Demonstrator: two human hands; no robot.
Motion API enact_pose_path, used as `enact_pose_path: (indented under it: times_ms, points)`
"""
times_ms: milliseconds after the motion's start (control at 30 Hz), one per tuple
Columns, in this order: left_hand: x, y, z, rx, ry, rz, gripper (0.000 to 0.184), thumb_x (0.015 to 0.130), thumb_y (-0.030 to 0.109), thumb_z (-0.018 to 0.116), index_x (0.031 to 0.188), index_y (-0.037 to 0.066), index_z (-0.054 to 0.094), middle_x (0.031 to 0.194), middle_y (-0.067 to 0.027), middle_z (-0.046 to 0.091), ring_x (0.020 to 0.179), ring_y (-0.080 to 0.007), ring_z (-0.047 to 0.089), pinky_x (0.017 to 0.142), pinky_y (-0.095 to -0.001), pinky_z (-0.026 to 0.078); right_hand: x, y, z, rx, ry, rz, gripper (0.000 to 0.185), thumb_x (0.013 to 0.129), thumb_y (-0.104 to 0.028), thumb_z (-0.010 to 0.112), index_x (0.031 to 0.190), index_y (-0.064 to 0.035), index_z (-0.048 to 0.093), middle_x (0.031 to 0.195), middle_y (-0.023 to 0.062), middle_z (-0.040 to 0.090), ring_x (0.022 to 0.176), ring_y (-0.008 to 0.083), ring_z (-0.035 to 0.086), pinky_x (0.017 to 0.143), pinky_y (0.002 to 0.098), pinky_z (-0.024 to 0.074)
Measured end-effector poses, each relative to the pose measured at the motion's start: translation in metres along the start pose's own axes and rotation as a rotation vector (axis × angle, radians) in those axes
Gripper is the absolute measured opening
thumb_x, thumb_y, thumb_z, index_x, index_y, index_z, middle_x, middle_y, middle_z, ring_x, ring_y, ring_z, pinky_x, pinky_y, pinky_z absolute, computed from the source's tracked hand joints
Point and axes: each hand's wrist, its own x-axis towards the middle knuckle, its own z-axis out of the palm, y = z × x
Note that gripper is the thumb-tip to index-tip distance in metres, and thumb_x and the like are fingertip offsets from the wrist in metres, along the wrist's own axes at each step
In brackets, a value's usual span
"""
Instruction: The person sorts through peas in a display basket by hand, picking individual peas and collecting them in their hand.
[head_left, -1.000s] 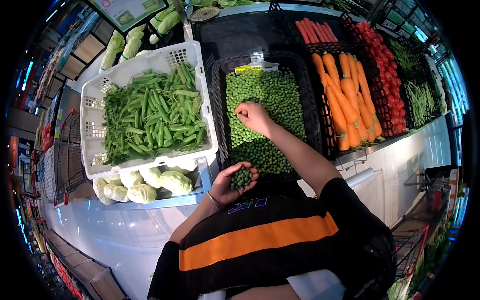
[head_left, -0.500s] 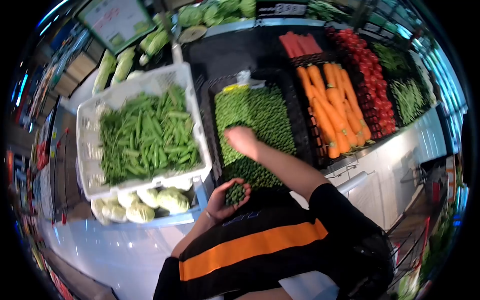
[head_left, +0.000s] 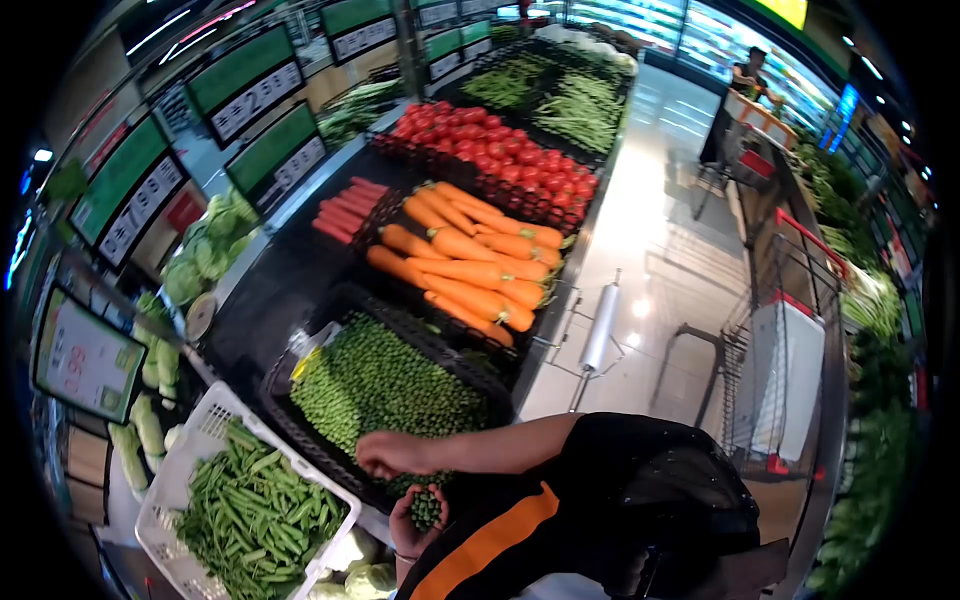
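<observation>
A black crate (head_left: 475, 398) is filled with green peas (head_left: 400, 385), paler on one side and darker on the other. My left hand (head_left: 403, 530) is cupped at the crate's near edge, its fingers curled round a handful of peas (head_left: 427, 510). Just above it, my right hand (head_left: 388, 453) is over the near part of the pea heap, with its fingers curled together and pointing down. What the right fingers hold, if anything, is hidden. Beside the crate, a white plastic basket (head_left: 222, 408) holds green pea pods (head_left: 255, 500).
Beyond the peas lie carrots (head_left: 470, 265), tomatoes (head_left: 500, 150) and green beans (head_left: 580, 110). A roll of bags (head_left: 601, 325) sticks out over the aisle. A shopping cart (head_left: 785, 370) stands on the right, and a person (head_left: 745, 80) is farther off. Price signs (head_left: 130, 190) line the left.
The view has swung right, bringing the aisle and carts in. My right hand has come closer to my left hand, from mid-heap to the near part. The left hand still cups peas.
</observation>
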Motion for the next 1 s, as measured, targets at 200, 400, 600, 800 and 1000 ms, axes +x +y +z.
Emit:
enact_pose_path:
  times_ms: [200,400,600,800,1000]
  points:
    - [-0.002,-0.018,-0.034,1.298,-0.065,0.733,0.021,0.082,0.016,0.054,0.099,0.003,0.055,0.102,-0.0158,0.057,0.094,-0.0255,0.057,0.082,-0.0405,0.050,-0.054,0.038,0.025,-1.000,-0.160,-0.636,0.014,0.074,-0.016,0.055,0.068,-0.0025,0.053,0.065,0.0119,0.055,0.069,0.0305,0.056,0.061,0.0418,0.0436]
    - [0.006,-0.003,-0.027,0.679,-0.077,0.247,0.025,0.084,0.020,0.052,0.103,0.004,0.052,0.102,-0.0142,0.057,0.093,-0.0264,0.057,0.077,-0.0403,0.051,-0.082,-0.007,-0.006,-1.244,0.206,-0.306,0.047,0.076,-0.030,0.059,0.112,-0.0012,0.047,0.108,0.0182,0.050,0.098,0.0309,0.053,0.081,0.0399,0.0446]
    - [-0.003,-0.008,0.001,0.121,-0.086,-0.066,0.019,0.092,0.017,0.044,0.098,0.001,0.052,0.101,-0.0171,0.057,0.093,-0.0266,0.059,0.082,-0.0372,0.051,-0.055,0.007,-0.083,-1.773,0.509,0.241,0.110,0.064,-0.052,0.073,0.140,0.0000,0.013,0.125,0.0335,0.033,0.085,0.0343,0.059,0.067,0.0374,0.0513]
    - [-0.006,-0.011,0.009,0.200,-0.125,-0.057,0.021,0.093,0.018,0.042,0.098,0.000,0.052,0.101,-0.0171,0.059,0.094,-0.0261,0.060,0.082,-0.0354,0.051,0.026,0.003,-0.048,-1.598,0.371,0.237,0.089,0.073,-0.034,0.071,0.139,-0.0040,0.019,0.132,0.0325,0.027,0.086,0.0327,0.060,0.070,0.0345,0.0525]
    - [-0.012,-0.010,0.012,0.213,-0.106,0.035,0.020,0.093,0.018,0.042,0.096,0.001,0.052,0.100,-0.0175,0.057,0.093,-0.0261,0.059,0.081,-0.0350,0.051,0.043,-0.044,-0.082,-1.524,0.592,-0.202,0.075,0.078,-0.031,0.065,0.137,-0.0072,0.027,0.135,0.0254,0.028,0.119,0.0415,0.036,0.097,0.0455,0.0370]
